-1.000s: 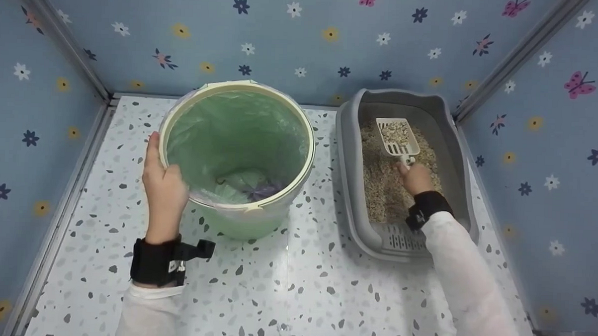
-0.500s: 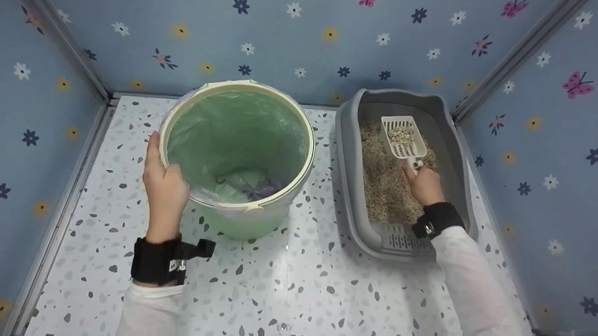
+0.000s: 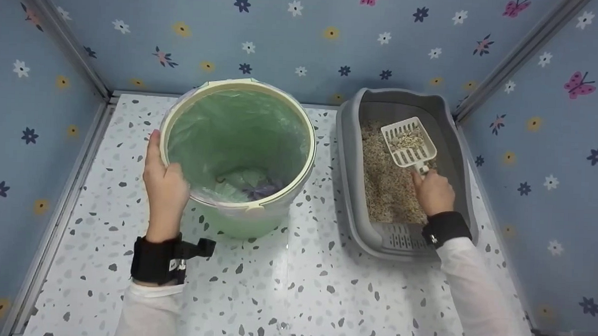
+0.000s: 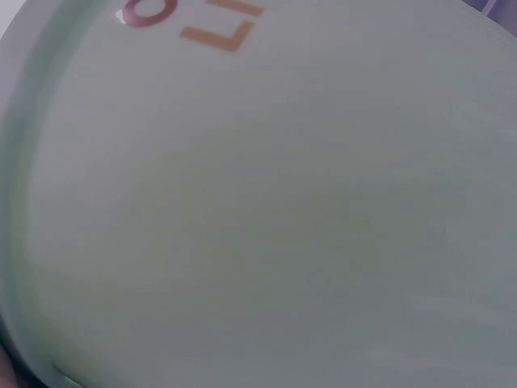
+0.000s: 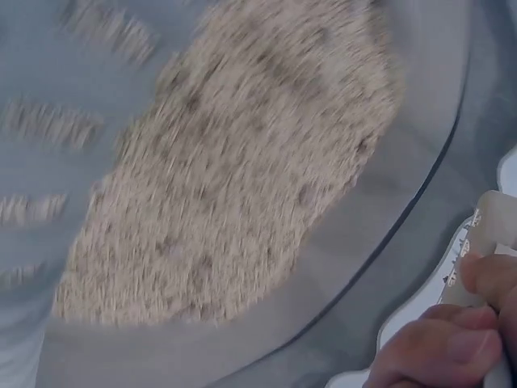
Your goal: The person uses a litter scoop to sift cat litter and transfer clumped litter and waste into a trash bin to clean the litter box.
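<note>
My right hand grips the handle of a white slotted litter scoop. Some pale litter lies in the scoop's bowl, which is over the grey litter box and the brown litter in it. My fingers on the handle show at the lower right of the right wrist view. My left hand rests against the left side of a green bin, its forefinger straight along the outside and the thumb at the cream rim; its other fingers are hidden. The bin's wall fills the left wrist view.
A clear liner covers the bin's inside, with a crumpled green and purple bag at the bottom. Flower-patterned walls enclose the speckled white floor at the back and both sides.
The scoop has moved to the right and tilted differently, with my right hand shifting right and a little toward me. Less litter lies in its bowl. My left hand stays at the bin.
</note>
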`<move>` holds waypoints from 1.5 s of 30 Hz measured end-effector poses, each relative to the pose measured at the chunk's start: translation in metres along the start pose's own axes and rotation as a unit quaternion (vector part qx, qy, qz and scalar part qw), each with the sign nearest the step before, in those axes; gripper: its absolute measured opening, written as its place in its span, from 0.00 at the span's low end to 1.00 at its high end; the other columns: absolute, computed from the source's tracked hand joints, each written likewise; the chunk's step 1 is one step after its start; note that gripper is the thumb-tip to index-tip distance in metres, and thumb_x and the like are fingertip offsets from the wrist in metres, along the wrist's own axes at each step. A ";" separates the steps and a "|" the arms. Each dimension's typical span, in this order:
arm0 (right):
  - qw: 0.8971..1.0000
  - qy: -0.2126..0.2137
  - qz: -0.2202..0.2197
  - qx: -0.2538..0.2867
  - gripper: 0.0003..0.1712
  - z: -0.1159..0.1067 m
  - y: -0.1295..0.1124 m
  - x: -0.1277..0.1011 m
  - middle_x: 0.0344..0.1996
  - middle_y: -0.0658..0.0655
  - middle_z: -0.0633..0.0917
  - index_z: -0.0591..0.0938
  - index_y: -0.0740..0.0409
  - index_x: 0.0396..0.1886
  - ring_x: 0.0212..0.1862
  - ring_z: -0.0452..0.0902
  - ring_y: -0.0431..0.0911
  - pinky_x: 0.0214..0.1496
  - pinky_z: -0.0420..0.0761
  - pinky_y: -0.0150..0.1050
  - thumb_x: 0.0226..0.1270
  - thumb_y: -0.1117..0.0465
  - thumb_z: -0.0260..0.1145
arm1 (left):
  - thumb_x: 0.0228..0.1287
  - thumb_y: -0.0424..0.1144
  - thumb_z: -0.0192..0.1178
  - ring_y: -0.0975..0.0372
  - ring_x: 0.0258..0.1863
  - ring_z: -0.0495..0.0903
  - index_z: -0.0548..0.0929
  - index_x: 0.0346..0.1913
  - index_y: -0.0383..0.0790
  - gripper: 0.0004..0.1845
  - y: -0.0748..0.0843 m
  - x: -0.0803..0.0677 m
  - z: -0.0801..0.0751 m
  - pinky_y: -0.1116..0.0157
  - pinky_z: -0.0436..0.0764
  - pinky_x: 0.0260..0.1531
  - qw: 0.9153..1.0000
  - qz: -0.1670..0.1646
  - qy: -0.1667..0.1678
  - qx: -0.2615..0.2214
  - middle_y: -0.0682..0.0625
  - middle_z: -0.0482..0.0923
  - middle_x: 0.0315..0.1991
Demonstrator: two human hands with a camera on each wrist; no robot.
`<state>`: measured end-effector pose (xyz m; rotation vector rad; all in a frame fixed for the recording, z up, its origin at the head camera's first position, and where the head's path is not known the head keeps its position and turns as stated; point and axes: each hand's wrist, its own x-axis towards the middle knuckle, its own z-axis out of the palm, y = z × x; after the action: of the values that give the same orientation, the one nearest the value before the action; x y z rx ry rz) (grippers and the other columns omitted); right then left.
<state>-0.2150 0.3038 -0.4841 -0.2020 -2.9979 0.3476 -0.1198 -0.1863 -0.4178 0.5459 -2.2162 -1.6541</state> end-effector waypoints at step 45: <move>0.963 -0.195 0.042 0.179 0.26 -0.014 0.014 0.002 0.13 0.47 0.70 0.71 0.60 0.28 0.14 0.64 0.38 0.16 0.66 0.33 0.70 0.41 0.50 | 0.63 0.23 0.33 0.66 0.71 0.47 0.48 0.75 0.42 0.36 -0.001 0.000 0.000 0.68 0.53 0.69 1.000 0.002 -0.001 -0.012 0.51 0.47 0.75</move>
<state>-0.2131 0.3207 -0.4734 -0.2517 -3.2287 1.0390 -0.1202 -0.1868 -0.4192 0.5337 -2.1949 -1.6763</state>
